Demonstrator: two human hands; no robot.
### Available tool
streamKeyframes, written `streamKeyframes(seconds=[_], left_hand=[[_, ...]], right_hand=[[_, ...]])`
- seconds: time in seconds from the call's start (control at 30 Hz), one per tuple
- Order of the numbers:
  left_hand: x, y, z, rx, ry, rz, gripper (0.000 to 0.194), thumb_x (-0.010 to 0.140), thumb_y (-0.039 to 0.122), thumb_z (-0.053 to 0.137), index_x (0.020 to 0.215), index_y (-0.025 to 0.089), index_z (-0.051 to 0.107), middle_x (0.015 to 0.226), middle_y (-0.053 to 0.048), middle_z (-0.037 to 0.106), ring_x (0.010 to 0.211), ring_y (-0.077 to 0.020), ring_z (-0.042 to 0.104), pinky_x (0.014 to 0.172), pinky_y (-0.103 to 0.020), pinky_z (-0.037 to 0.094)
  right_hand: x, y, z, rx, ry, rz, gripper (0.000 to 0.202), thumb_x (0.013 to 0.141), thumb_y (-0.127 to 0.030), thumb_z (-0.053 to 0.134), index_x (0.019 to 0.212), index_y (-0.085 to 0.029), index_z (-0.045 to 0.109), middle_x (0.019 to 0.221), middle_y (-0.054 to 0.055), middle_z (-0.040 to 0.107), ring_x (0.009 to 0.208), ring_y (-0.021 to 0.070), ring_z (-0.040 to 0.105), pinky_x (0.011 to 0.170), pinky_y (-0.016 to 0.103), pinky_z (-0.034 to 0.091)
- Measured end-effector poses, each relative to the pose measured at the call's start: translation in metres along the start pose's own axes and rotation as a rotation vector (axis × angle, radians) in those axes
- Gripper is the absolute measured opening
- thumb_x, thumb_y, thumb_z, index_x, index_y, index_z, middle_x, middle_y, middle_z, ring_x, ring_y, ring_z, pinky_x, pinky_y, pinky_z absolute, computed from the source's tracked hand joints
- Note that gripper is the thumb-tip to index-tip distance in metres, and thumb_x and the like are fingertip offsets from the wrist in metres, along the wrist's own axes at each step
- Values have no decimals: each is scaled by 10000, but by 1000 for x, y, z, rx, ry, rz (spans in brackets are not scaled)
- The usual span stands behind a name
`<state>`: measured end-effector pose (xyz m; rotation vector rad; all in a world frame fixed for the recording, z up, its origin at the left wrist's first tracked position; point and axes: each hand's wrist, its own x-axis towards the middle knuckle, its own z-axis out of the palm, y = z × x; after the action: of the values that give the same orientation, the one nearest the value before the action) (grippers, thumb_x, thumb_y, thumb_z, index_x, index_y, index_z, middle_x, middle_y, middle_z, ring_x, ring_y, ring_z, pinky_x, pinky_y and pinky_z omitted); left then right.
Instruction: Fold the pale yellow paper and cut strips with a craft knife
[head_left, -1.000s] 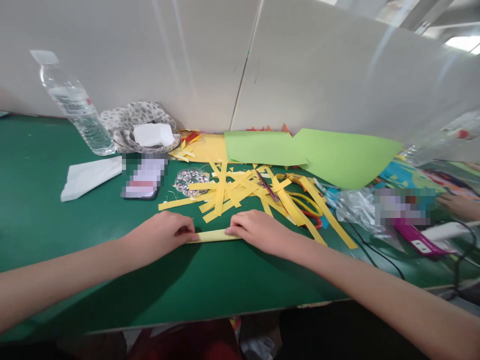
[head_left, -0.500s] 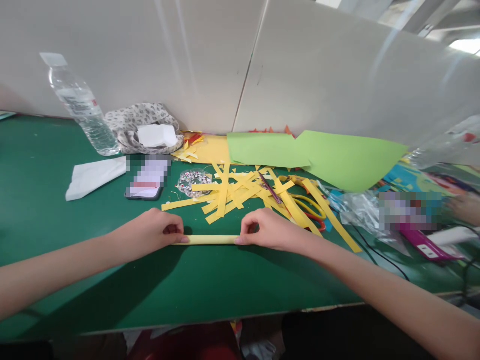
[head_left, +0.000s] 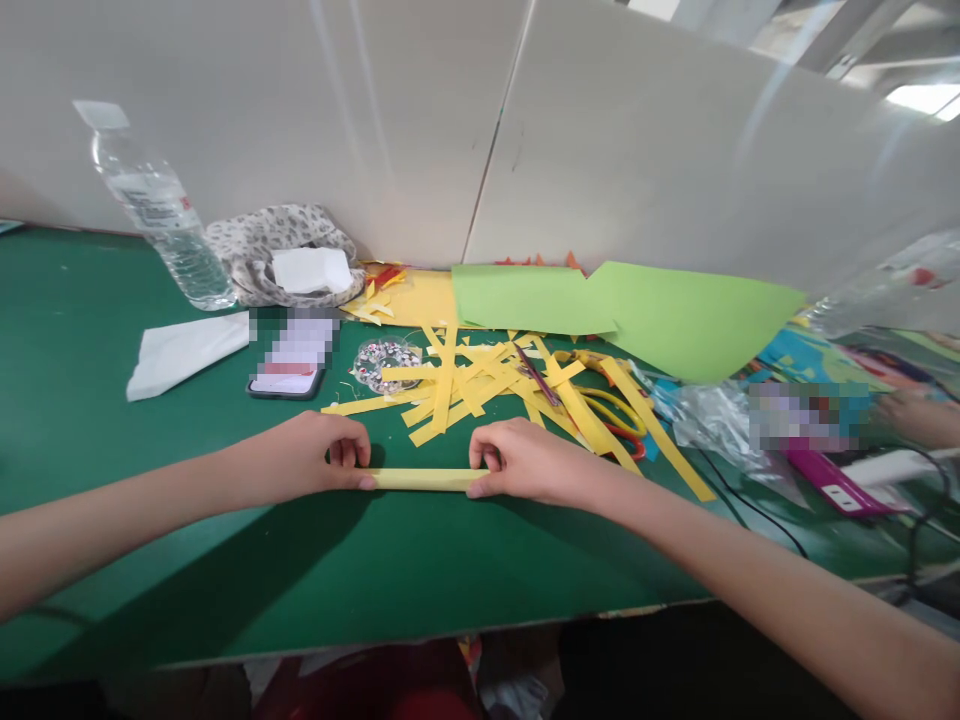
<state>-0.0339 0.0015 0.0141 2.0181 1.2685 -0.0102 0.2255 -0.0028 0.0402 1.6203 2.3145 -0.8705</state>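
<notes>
A pale yellow folded paper strip [head_left: 420,480] lies level across the green table near its front. My left hand [head_left: 311,460] pinches its left end between thumb and fingers, covering that end. At the right end, my right hand [head_left: 525,462] has its thumb on the near edge and its curled fingers over the far edge. Just beyond my hands lies a loose heap of yellow paper strips [head_left: 465,385], with a dark pen [head_left: 536,375] on top. Yellow-handled scissors [head_left: 619,410] sit partly under the strips.
Behind the heap lies green paper [head_left: 667,315] against the grey partition. To the left are a phone [head_left: 292,360], a white tissue [head_left: 187,352], a patterned pouch [head_left: 285,250] and a water bottle [head_left: 161,210]. A purple power strip [head_left: 836,485] with cables and another person's hand [head_left: 922,415] are at right.
My right hand's fingertips have parted slightly from its thumb and moved a little left along the strip. My left hand stays at its end. The view has shifted slightly.
</notes>
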Motion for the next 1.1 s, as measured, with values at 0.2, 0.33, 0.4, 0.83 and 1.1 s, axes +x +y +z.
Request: streamKeyframes(seconds=[0.2, 0.33, 0.4, 0.83, 1.1], left_hand=[[-3, 5, -2, 30, 17, 9, 307, 679, 509, 619, 765, 215, 625, 827, -16, 637, 799, -184, 594, 633, -239, 427], [-6, 8, 1, -11, -31, 2, 282, 691, 490, 610, 715, 210, 592, 775, -5, 653, 746, -175, 611, 586, -227, 416], [-7, 8, 4, -42, -56, -10, 270, 693, 475, 608, 739, 211, 574, 751, 5, 655, 705, -165, 612, 562, -221, 410], [-15, 7, 16, 29, 16, 104, 217, 755, 434, 579, 733, 222, 620, 824, -3, 573, 742, -145, 564, 600, -214, 414], [-29, 14, 27, 33, 68, 113, 177, 814, 352, 519, 746, 217, 611, 785, 8, 650, 696, -143, 578, 605, -226, 405]], right_hand=[[-1, -2, -2, -64, 47, -48, 259, 651, -415, 726, 747, -197, 624, 861, 24, 595, 801, 181, 533, 597, 247, 358], [-2, -1, -1, -63, 47, -60, 263, 625, -406, 746, 715, -197, 614, 832, 15, 619, 779, 183, 550, 587, 255, 362], [-1, 1, 1, -17, 19, -50, 266, 614, -397, 752, 709, -196, 607, 781, 7, 626, 709, 166, 557, 547, 249, 361], [-7, 0, 9, 38, 71, -198, 200, 633, -265, 757, 633, -174, 578, 797, -6, 557, 728, 130, 510, 568, 229, 342], [-20, -1, 25, 52, 146, -174, 206, 690, -212, 686, 814, -200, 522, 868, 6, 592, 792, 165, 523, 634, 264, 369]])
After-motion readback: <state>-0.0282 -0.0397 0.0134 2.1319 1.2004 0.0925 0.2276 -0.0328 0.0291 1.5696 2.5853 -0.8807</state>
